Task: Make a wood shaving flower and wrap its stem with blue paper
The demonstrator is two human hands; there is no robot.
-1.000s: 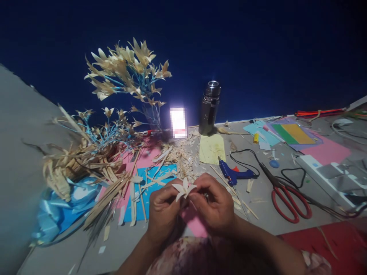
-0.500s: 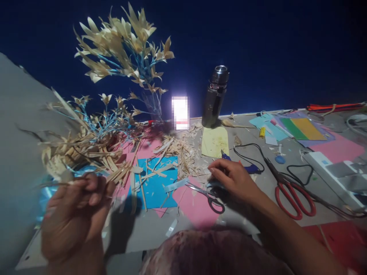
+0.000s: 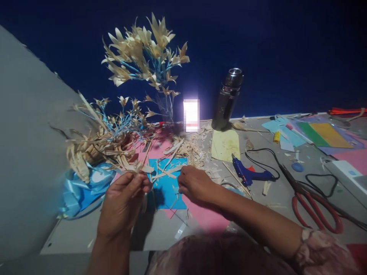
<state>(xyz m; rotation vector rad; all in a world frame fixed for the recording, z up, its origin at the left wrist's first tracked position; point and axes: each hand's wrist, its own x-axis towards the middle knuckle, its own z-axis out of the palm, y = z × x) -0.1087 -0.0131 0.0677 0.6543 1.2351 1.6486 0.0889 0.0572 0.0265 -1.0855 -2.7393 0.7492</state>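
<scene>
My left hand (image 3: 123, 196) is raised over the front left of the table, thumb and fingers pinched on a small pale piece of dried husk (image 3: 139, 167). My right hand (image 3: 197, 186) is low over the blue sheet (image 3: 164, 196), its fingers curled and pressed together. Whatever it may hold is hidden behind the knuckles. Thin pale strips (image 3: 168, 172) lie on the blue sheet beside it. Pink paper (image 3: 208, 218) sticks out below my right wrist. The small scissors do not show.
Husk flowers on blue stems (image 3: 149, 49) stand at the back, beside a bright blurred light (image 3: 191, 116) and a dark flask (image 3: 228, 101). A blue glue gun (image 3: 249, 172), red-handled scissors (image 3: 312, 210) and a white power strip (image 3: 348, 179) lie right. Blue ribbon (image 3: 83, 187) lies left.
My right hand has moved left from beside the glue gun to the blue sheet. My left hand has come inward, closer to it. The view has shifted, uncovering the glue gun.
</scene>
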